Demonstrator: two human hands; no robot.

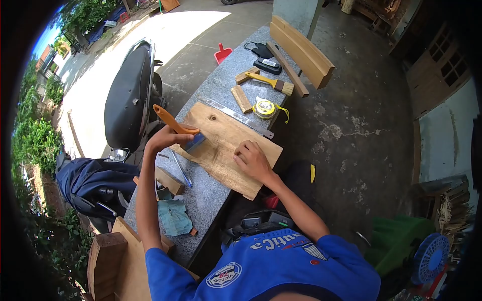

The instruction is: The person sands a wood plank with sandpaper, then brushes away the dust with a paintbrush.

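Observation:
My left hand [170, 138] is closed around an orange-handled tool [168, 116]. Its flat blue-grey end [195, 142] meets the left part of a wooden board [216, 135]; I cannot make out whether it is a brush or a scraper. On the board's right part rests my right hand [252, 159], its fingers loosely bent and nothing visible in them. The board has a dark knot and rough, uneven edges, and lies across a speckled stone bench [201, 200]. Along its far edge runs a metal ruler [236, 116].
Beyond the board lie a tape measure [264, 108], a yellow-handled brush [271, 83], wood blocks [241, 98], a black case [267, 65] and long timbers [301, 52]. Nearer are a pen [182, 169] and crumpled blue-green sandpaper or cloth [174, 217]. A motorbike [130, 95] stands left.

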